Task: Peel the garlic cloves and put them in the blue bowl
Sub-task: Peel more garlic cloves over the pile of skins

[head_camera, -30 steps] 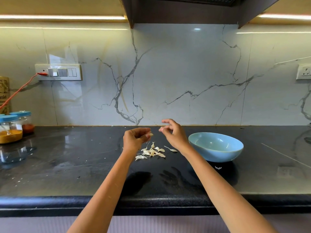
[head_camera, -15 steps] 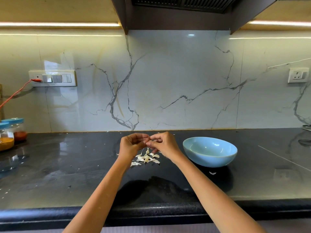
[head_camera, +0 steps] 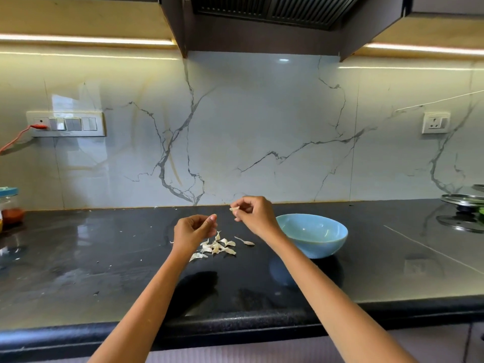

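Right, two bare hands over the glossy black stone countertop (head_camera: pixel 78 271). One shallow light-blue ceramic bowl (head_camera: pixel 311 235) sits to the right of the hands, nothing visible inside it.

Right hand (head_camera: pixel 255 214) is raised just left of the bowl's rim, fingers curled, thumb and fingertips pinching one small pale garlic clove (head_camera: pixel 234 209). The clove pokes out toward the left; too small to call its long axis for sure.

Left hand (head_camera: pixel 192 230) is lower and apart from the right, fingers curled in with thumb against forefinger. Cannot tell whether it holds a scrap of skin; nothing shows between the fingers.

One loose heap of papery white garlic skins (head_camera: pixel 216 247) lies on the counter below and between the hands, roughly ten curled pieces, exact count unclear. One separate thin skin strip (head_camera: pixel 245 241) lies just right of the heap, long axis left-right, tilted slightly, near the bowl but not touching. Tiny white flecks are scattered over the counter.

One blue-lidded clear jar of red powder (head_camera: pixel 10 205) at the far left edge. One round steel lid (head_camera: pixel 463 199) at the far right. Two wall switch plates on the veined white marble backsplash (head_camera: pixel 262 140).
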